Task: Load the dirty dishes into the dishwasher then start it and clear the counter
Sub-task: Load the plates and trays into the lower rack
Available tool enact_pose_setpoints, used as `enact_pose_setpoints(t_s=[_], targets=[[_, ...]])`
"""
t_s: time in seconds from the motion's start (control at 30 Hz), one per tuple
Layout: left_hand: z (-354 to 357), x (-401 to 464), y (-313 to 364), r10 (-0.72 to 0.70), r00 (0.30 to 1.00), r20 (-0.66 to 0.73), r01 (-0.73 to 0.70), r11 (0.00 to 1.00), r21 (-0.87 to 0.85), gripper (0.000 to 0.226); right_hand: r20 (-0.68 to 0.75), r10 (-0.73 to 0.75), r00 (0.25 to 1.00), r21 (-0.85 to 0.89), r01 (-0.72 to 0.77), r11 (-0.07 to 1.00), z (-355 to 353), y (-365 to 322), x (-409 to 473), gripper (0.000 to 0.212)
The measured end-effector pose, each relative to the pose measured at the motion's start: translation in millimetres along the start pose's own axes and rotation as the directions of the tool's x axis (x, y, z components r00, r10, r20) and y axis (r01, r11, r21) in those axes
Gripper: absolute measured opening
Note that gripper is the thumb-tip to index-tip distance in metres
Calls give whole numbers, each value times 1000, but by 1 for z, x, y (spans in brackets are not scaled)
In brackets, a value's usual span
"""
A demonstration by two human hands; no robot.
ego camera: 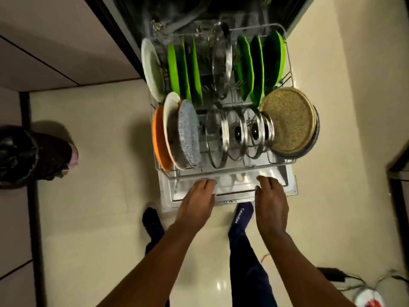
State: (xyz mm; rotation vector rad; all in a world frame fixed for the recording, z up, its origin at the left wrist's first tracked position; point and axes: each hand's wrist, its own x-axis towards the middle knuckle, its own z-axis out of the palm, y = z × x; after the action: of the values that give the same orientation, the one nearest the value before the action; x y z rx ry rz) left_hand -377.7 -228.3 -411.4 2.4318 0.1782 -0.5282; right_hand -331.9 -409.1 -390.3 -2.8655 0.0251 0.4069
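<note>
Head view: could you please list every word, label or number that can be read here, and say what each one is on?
"Calvin Klein", as best it reads, blurred: white lettering along the dark sock on the foot below the open dishwasher door.
No lettering is readable on the plates, lids, rack or dishwasher.

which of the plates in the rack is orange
The orange plate, outermost at the front left corner of the rack; its neighbours are white and grey, the rest green.

Pulled-out rack [230, 168] full of upright dishes [188, 72]
</note>
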Motion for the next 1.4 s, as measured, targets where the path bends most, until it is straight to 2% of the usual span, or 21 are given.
enact_pose_setpoints(t_s=[0.07, 0.17, 0.27, 0.43, 0.5, 0.57, 0.63, 0.7, 0.77, 0.87, 0.93, 0.97, 1.03, 1.07, 1.13, 1.17, 1.4], targets=[[12, 19, 19, -16, 997, -78, 18, 1000, 18, 42, -25, -100, 995, -48, 99, 994, 0, 18, 21, 41], [29, 41, 31, -45, 992, -116, 55, 995, 85, 46, 22, -247, 969, -105, 248, 963, 4, 37, 47, 50], [39, 59, 29, -50, 989, -136, 71, 985, 160, 40, 77, -367, 927, -102, 374, 922, 12, 43, 68, 57], [47, 67, 20, 14, 992, -127, 14, 977, 213, 43, 150, -444, 883, -58, 456, 888, 30, 43, 80, 53], [46, 69, 17, 68, 983, -172, -24, 969, 245, 41, 114, -411, 904, -24, 417, 909, 37, 42, 81, 58], [46, 73, 16, 117, 963, -242, -41, 954, 297, 30, 52, -379, 924, 18, 379, 925, 44, 42, 87, 60], [48, 77, 11, 147, 940, -309, -32, 937, 349, 22, -16, -447, 894, -24, 447, 894, 54, 43, 95, 43], [56, 76, 5, 123, 916, -382, 2, 951, 310, 14, -57, -526, 849, -70, 522, 850, 63, 46, 102, 20], [69, 72, -8, 75, 881, -466, 43, 970, 237, 10, -84, -539, 838, -81, 533, 842, 71, 47, 106, 17], [73, 65, -24, 68, 839, -540, 27, 986, 165, 29, -143, -524, 840, -106, 513, 852, 76, 46, 108, 14], [67, 65, -23, 14, 850, -526, 41, 995, 93, 37, -168, -517, 839, -118, 503, 856, 77, 46, 112, 13], [63, 69, -22, 21, 855, -518, 17, 997, 69, 33, -173, -521, 836, -126, 505, 854, 76, 45, 115, 15], [60, 83, -20, -58, 835, -547, 46, 998, -36, 9, -178, -550, 816, -143, 531, 835, 75, 44, 124, 13], [58, 92, -19, -75, 831, -551, 79, 997, -17, 7, -161, -557, 815, -137, 541, 830, 74, 42, 129, 15], [58, 105, -24, -116, 821, -559, 149, 989, 14, 12, -100, -563, 820, -92, 556, 826, 70, 36, 141, 48], [55, 113, -27, -115, 804, -583, 156, 988, 20, 13, -58, -542, 838, -72, 538, 840, 65, 32, 149, 57], [11, 162, -24, -211, 867, -452, 200, 977, -73, 23, 2, -471, 882, 14, 471, 882, 34, -8, 196, 46]])
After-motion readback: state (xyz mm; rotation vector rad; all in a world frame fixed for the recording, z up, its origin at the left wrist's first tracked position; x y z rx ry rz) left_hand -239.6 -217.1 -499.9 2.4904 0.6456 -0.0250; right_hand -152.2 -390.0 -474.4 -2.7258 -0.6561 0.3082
